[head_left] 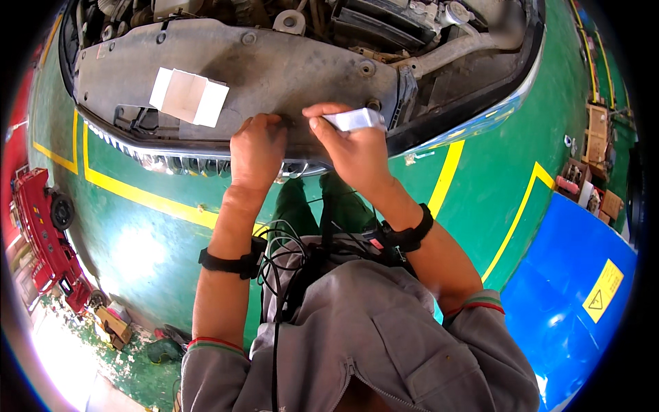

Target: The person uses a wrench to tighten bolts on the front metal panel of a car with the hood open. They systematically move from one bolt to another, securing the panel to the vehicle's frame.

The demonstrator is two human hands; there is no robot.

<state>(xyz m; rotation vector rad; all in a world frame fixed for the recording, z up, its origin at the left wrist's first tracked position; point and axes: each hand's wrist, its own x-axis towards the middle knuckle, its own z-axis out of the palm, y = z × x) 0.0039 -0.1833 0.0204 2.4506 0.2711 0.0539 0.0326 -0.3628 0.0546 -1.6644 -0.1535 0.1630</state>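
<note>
Over the front edge of a car's engine bay, my right hand [360, 152] is closed around a small silvery-white block-shaped object [357, 120]; I cannot tell its exact kind. My left hand [258, 152] is beside it with its fingers curled together against the dark grey radiator cover panel [288, 82]. What those fingers hold, if anything, is hidden. An unfolded white cardboard box [189, 97] lies on the panel to the left of my left hand, apart from it.
Beyond the panel are engine parts and a grey filler pipe [456, 51]. Black cables [278, 264] hang at my waist. A red wheeled machine [48, 230] stands at the left, and a blue surface [563, 288] with a yellow warning label at the lower right.
</note>
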